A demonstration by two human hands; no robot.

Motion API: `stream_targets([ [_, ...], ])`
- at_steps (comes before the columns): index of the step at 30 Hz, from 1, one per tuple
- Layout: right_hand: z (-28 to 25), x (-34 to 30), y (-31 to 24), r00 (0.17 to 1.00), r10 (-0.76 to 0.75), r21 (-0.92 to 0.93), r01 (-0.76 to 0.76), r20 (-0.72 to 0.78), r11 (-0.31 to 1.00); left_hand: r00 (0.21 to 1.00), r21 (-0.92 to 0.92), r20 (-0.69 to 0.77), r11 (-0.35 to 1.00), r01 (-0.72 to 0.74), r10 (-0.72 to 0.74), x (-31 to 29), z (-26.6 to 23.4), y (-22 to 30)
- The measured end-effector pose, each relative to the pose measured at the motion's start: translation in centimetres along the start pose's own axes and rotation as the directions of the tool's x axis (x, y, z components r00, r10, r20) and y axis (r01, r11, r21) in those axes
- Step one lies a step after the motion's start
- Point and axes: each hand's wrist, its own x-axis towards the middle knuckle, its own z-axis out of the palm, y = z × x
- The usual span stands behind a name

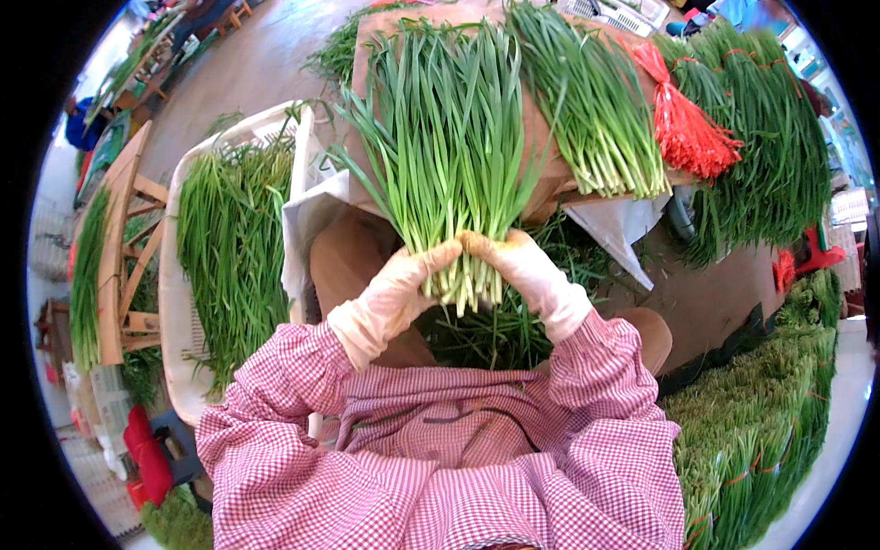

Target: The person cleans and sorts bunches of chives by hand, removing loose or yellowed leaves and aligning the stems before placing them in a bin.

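A thick bunch of garlic chives (449,137) lies spread over the table in front of me, its pale cut ends toward my body. My left hand (399,284), in a whitish glove, grips the stem ends from the left side. From the right, my gloved right hand (527,270) closes round the same stems, and the two thumbs meet on top. The fingers beneath the bunch are hidden. A smaller heap of garlic chives (596,119) rests on the table to the right, beside a bundle of red ties (692,128).
On my left stands a white crate (174,302) full of chives, with a wooden bench (124,266) beyond it. Tied bundles (761,137) are stacked at the far right, and more bundles (761,412) stand at the lower right. Loose leaves (490,339) lie below my hands.
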Motion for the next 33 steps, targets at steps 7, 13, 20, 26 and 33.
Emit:
stream_targets([
  [7, 1.8, -5.7, 3.7, 0.998, 0.046, -0.130, -0.041, 0.038, 0.991, 0.998, -0.032, 0.007, 0.998, 0.058, -0.057, -3.9, -1.9, -6.0],
  [13, 0.7, -4.9, 3.0, 0.988, 0.081, -0.009, -0.081, 0.133, 0.997, 0.991, 0.037, 0.019, 0.991, 0.128, -0.129, -3.9, -1.8, -5.0],
  [20, -0.2, -2.3, 2.9, 0.998, -0.027, 0.288, 0.010, 0.057, 0.958, 0.998, 0.048, -0.009, 0.997, -0.067, 0.067, -1.9, -3.9, -3.8],
  [26, -1.5, 1.1, 2.2, 0.998, -0.049, 0.497, 0.018, 0.049, 0.867, 0.990, -0.079, -0.004, 0.987, -0.142, 0.142, 0.6, -5.0, -1.2],
  [33, -0.7, 0.9, 2.0, 1.000, -0.025, 0.305, 0.027, -0.011, 0.952, 0.990, 0.038, 0.033, 0.990, -0.135, 0.134, 0.2, -2.7, 0.2],
])
